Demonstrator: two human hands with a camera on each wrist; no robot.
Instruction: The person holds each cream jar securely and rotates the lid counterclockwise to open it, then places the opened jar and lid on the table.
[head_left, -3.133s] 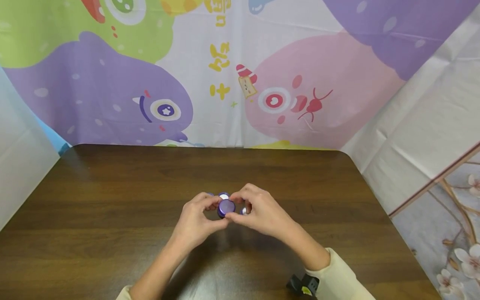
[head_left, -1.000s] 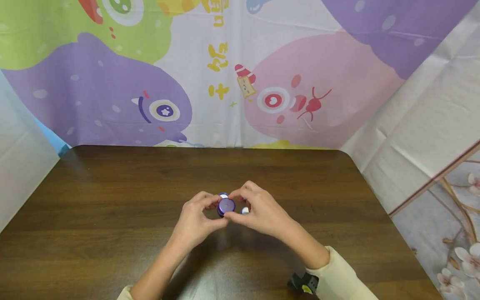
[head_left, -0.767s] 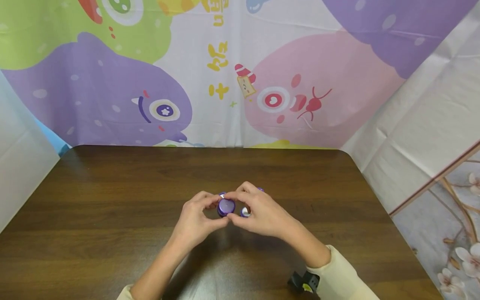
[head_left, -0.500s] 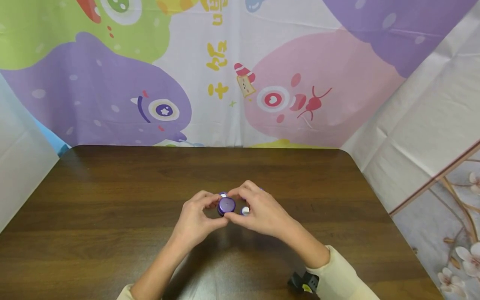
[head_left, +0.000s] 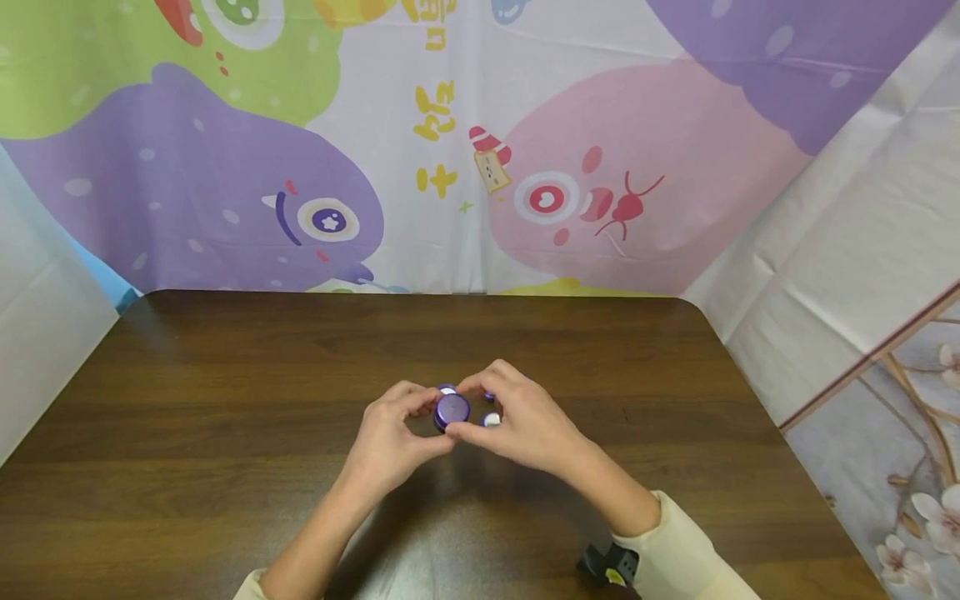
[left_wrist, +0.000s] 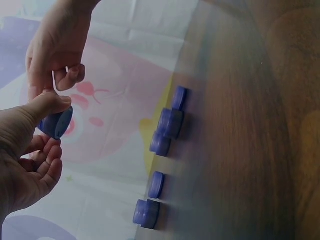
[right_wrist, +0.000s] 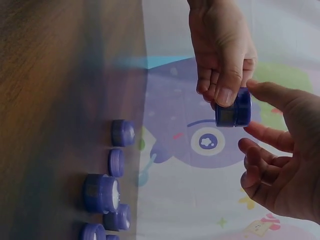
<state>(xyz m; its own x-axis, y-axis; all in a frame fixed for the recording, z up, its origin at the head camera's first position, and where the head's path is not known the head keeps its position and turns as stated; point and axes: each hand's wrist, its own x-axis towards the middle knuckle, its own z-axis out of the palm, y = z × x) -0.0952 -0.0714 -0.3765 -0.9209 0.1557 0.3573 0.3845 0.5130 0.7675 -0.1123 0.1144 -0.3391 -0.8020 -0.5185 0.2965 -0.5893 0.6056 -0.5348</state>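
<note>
A small purple jar (right_wrist: 226, 115) with a purple lid (head_left: 453, 408) is up off the table between the two hands. My left hand (head_left: 386, 433) grips the jar's body between thumb and fingers. At the lid, the right hand (head_left: 528, 421) has its thumb and index finger on opposite sides of the rim, as the right wrist view shows. Beyond the hands, a row of purple jars and lids stands on the table: a jar (right_wrist: 100, 193) with a white top, a lid (right_wrist: 116, 162) and another jar (right_wrist: 123, 132). In the head view the hands mostly hide this row.
The brown wooden table (head_left: 225, 467) reaches back to a cartoon-printed cloth (head_left: 435, 250). Near its front edge, by the right sleeve (head_left: 682, 550), is a black device (head_left: 607, 567). A pale cloth (head_left: 810, 233) hangs along the right side.
The right hand's fingers moved further round the lid around 0.8 seconds ago, then came back. The jar stays in nearly the same place, and the left hand keeps its hold.
</note>
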